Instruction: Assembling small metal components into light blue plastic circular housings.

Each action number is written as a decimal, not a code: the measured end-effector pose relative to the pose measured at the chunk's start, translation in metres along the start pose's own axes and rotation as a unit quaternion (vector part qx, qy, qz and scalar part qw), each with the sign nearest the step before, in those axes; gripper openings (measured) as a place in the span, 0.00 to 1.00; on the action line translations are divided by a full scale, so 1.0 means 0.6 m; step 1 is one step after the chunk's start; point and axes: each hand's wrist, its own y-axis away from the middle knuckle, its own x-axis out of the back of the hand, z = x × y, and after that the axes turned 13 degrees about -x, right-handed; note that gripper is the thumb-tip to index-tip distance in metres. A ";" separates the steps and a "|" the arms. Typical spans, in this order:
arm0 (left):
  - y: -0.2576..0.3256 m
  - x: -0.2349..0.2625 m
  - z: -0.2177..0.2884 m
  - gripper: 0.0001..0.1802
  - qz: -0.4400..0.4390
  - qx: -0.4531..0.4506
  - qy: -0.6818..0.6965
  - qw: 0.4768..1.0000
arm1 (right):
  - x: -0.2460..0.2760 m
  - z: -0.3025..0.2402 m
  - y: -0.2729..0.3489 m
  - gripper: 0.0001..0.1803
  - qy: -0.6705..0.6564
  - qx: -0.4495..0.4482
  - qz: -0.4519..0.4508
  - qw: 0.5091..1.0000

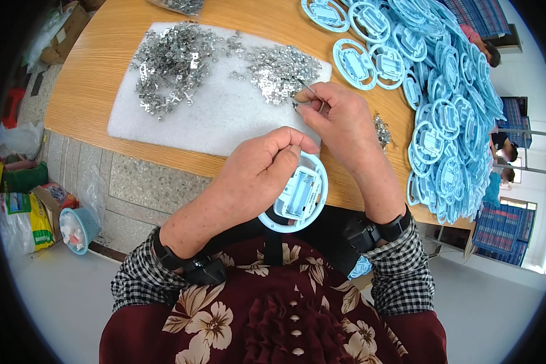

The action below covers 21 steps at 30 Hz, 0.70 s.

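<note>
My left hand is closed on the rim of a light blue round plastic part, shaped like a small steering wheel with a box-like recess in its middle. It holds the part in front of my lap, by the table's near edge. Higher and to the right, my right hand pinches a thin metal tool, perhaps tweezers. A tiny dark piece shows at its fingertips. That hand is over the white foam mat, beside a pile of small silvery metal clips.
A larger heap of metal clips covers the mat's left side. Many more blue wheel parts are piled along the right of the wooden table. Small metal bits lie right of my right hand. A blue basket stands on the floor.
</note>
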 end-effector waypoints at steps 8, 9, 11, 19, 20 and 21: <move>0.000 -0.003 -0.002 0.14 0.019 -0.018 -0.019 0.999 | 0.009 0.004 0.004 0.10 -0.032 -0.006 -0.039 0.999; 0.000 -0.004 -0.005 0.14 0.027 -0.024 -0.023 0.999 | 0.014 0.004 0.010 0.09 -0.025 0.017 -0.026 0.999; -0.001 -0.006 -0.005 0.15 0.041 -0.029 -0.027 0.998 | 0.030 -0.002 0.027 0.08 -0.010 0.060 0.001 0.998; -0.006 -0.005 0.010 0.18 0.018 0.003 -0.048 0.999 | 0.064 -0.019 0.080 0.07 0.034 0.139 -0.022 0.990; -0.005 -0.007 0.010 0.17 0.024 -0.004 -0.048 0.999 | 0.065 -0.018 0.083 0.06 0.016 0.128 -0.029 0.991; -0.004 -0.009 0.009 0.17 0.030 -0.010 -0.047 0.998 | 0.066 -0.015 0.088 0.07 -0.006 0.114 -0.029 0.993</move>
